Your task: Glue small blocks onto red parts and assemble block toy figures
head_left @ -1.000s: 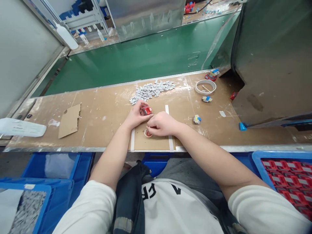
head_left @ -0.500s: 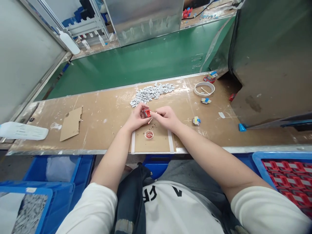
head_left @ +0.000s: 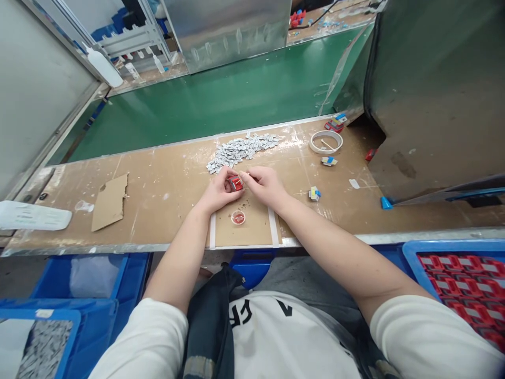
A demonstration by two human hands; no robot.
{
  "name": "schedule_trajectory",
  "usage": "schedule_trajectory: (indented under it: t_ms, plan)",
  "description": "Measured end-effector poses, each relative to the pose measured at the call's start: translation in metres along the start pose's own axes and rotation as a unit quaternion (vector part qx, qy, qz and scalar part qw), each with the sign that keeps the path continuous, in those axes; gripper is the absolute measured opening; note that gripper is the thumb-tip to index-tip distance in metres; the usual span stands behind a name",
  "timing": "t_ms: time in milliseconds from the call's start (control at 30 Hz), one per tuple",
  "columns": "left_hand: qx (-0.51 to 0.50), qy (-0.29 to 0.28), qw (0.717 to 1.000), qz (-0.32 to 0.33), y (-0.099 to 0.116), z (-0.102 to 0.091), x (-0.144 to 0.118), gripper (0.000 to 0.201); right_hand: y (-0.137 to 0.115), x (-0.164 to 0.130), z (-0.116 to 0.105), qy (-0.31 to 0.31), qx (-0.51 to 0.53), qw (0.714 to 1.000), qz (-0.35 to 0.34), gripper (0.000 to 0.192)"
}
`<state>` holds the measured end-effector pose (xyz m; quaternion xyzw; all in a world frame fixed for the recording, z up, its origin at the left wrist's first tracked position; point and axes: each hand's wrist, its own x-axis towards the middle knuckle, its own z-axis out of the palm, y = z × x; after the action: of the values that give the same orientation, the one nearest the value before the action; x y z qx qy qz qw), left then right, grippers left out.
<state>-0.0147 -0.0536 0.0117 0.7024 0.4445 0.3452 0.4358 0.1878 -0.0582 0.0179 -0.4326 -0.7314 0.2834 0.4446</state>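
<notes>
My left hand (head_left: 218,192) is closed around a small red plastic part (head_left: 235,183), which has grey at its edge. A thin cotton swab (head_left: 239,182) sits pinched in my right hand (head_left: 263,184), its lower end at the face of the red part. Its tip is too small to make out. Just below my hands, a small round cup (head_left: 238,217) with reddish contents rests on a taped cardboard sheet (head_left: 252,236). Beyond my fingers lies a pile of small grey-white flat pieces (head_left: 240,150).
To the right are a tape roll (head_left: 325,142) and small yellow-blue-white pieces (head_left: 314,194). Torn cardboard (head_left: 110,202) and a white bottle (head_left: 33,215) lie left. A blue crate (head_left: 410,252) of red parts stands at lower right. A green belt (head_left: 221,100) runs behind.
The swab's end has moved from hanging below my right fingers up to the red part's face. My right fingers have shifted slightly up. The whole view has shifted a little.
</notes>
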Motion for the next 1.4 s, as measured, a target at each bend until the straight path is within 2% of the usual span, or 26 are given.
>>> schedule_trajectory:
  t_ms: [233,467,567,633,733,833,933,1033,1133,1200,1300,1400]
  plan:
    - [-0.001,0.008,1.000,-0.001,0.002,0.000,0.000,0.046,0.001,-0.001,-0.001,-0.018,-0.043,0.999,0.000,0.048]
    - [0.009,0.009,1.000,-0.008,0.005,0.000,0.000,0.046,-0.002,-0.002,-0.002,0.017,-0.094,0.995,-0.009,0.048]
    - [0.005,0.010,1.000,-0.004,0.003,0.000,0.000,0.046,-0.006,-0.004,-0.004,0.025,-0.058,0.997,-0.045,0.050]
    - [0.005,0.007,1.000,-0.002,0.000,-0.001,0.001,0.047,-0.008,-0.006,-0.006,-0.017,0.004,0.996,-0.090,0.051]
    - [0.008,0.005,1.000,0.002,-0.005,-0.002,0.002,0.051,-0.009,-0.009,-0.009,-0.157,0.073,0.973,-0.152,0.051]
    - [0.009,0.014,1.000,0.007,-0.007,-0.002,0.002,0.050,-0.009,-0.012,-0.008,-0.260,0.041,0.949,-0.173,0.047]
    - [0.018,0.013,1.000,0.008,-0.007,-0.002,0.001,0.048,-0.010,-0.013,-0.007,-0.303,-0.020,0.938,-0.168,0.038]
    - [0.018,0.008,1.000,0.009,-0.006,-0.003,0.000,0.047,-0.010,-0.014,-0.006,-0.318,-0.040,0.934,-0.155,0.037]
    - [0.007,0.007,1.000,0.010,-0.004,-0.002,0.000,0.047,-0.010,-0.013,-0.006,-0.306,-0.014,0.941,-0.141,0.041]
    - [0.003,0.004,1.000,0.008,-0.003,-0.002,0.000,0.047,-0.009,-0.011,-0.006,-0.273,0.020,0.953,-0.129,0.044]
    - [0.005,-0.004,1.000,0.005,-0.002,-0.001,0.001,0.047,-0.006,-0.008,-0.007,-0.185,0.072,0.976,-0.093,0.048]
    - [0.016,-0.006,1.000,0.003,-0.001,-0.001,0.000,0.046,-0.002,-0.004,-0.007,-0.062,0.084,0.993,-0.051,0.052]
